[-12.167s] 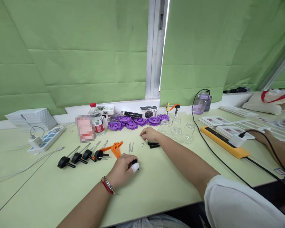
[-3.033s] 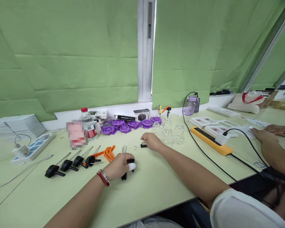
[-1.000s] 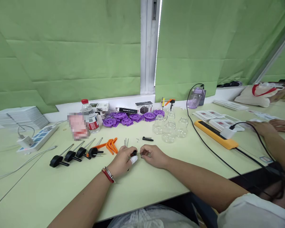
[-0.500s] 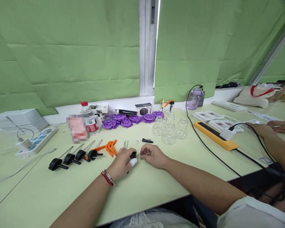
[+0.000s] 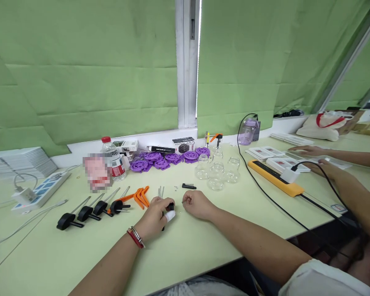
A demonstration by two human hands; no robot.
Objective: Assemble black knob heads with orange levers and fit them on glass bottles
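My left hand (image 5: 156, 216), its thumb wrapped in white tape, is closed around a small black part (image 5: 172, 206) that mostly hides behind the fingers. Just right of it, my right hand (image 5: 198, 205) pinches a tiny metal piece (image 5: 183, 202), too small to name. A pale speck (image 5: 181, 211) lies on the table between the hands. Beyond them are a black strip-like part with a coil spring along it (image 5: 189, 186), small metal bits (image 5: 176, 188) and thin metal screws or rods (image 5: 161, 191). Orange handles (image 5: 139, 197) lie left of the rods.
Several black grinder-like parts with metal shafts (image 5: 86, 213) lie at left. Purple wheel-shaped parts (image 5: 162, 163) and a red-capped bottle (image 5: 117, 166) stand behind. Clear glass jars (image 5: 216, 182) are right of centre, before a cable and yellow power strip (image 5: 274, 177). Another person's hands work at far right.
The black spring part, earlier by my right hand, lies on the table. My right hand came back beside the left with a tiny metal piece. A speck shows between them now.
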